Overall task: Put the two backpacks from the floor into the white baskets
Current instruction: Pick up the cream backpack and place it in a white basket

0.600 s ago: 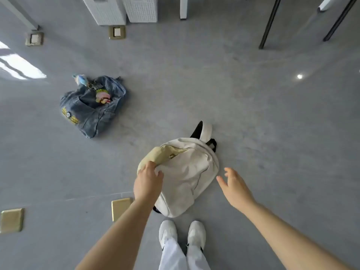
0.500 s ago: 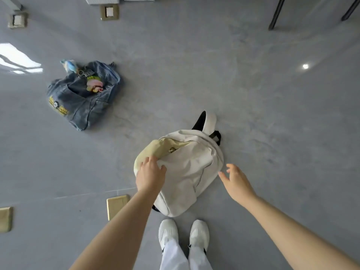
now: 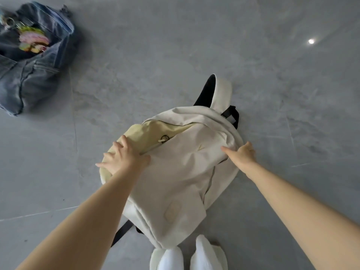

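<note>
A cream-white backpack (image 3: 181, 172) with a pale yellow top lies on the grey floor just in front of my feet. My left hand (image 3: 124, 157) rests on its yellow upper left edge, fingers spread over the fabric. My right hand (image 3: 240, 154) touches its right side near the shoulder strap, fingers closing on the cloth. A blue denim backpack (image 3: 33, 61) with colourful charms lies on the floor at the far left. The white baskets are out of view.
Grey tiled floor (image 3: 175, 55) surrounds both bags. My white shoes (image 3: 188, 258) stand right below the cream backpack. A black strap (image 3: 121, 231) sticks out from under the bag at the lower left.
The view has dropped closer to the cream backpack. My right hand has moved in from the side onto the bag's right edge. My left hand has stayed on the yellow top.
</note>
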A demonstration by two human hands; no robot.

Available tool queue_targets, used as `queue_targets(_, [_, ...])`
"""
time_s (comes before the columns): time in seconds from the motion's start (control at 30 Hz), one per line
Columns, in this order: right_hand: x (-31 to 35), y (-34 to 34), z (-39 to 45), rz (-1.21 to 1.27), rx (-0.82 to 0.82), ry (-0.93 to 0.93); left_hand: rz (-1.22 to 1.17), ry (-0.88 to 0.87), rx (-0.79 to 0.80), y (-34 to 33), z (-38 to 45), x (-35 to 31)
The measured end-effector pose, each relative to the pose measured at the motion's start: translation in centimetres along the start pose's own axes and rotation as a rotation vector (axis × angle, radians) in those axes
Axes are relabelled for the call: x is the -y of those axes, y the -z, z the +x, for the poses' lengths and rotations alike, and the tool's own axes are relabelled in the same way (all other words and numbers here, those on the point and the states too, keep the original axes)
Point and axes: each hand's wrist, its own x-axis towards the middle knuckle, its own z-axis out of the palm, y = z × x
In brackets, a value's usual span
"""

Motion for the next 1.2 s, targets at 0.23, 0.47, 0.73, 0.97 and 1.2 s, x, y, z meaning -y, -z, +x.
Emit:
queue_targets(0.23, [-0.3, -1.3, 1.4, 0.123, -0.006, -0.105, 0.042, -0.091, -0.178, -1.3, 1.8, 1.1])
queue_targets(0.47, [1.1, 0.0, -3.4, 0.186, -0.029, -0.059, 0.055, -0.243, -0.214, 0.5, -2.3, 2.4])
queue_targets(0.73, [3.9, 5.2, -13.5, 0.291, -0.008, -0.01, -0.108, -0.254, -0.286, 6.0, -11.5, 5.6])
queue_targets(0.97, [8.4, 16.1, -27.5, 0.403, -0.026, 0.093, -0.31, -0.216, -0.293, 18.3, -23.9, 8.2])
queue_targets(1.2, [13.1, 27.9, -43.5, 0.445, -0.102, 0.218, -0.468, -0.157, -0.319, 30.4, -38.3, 11.6])
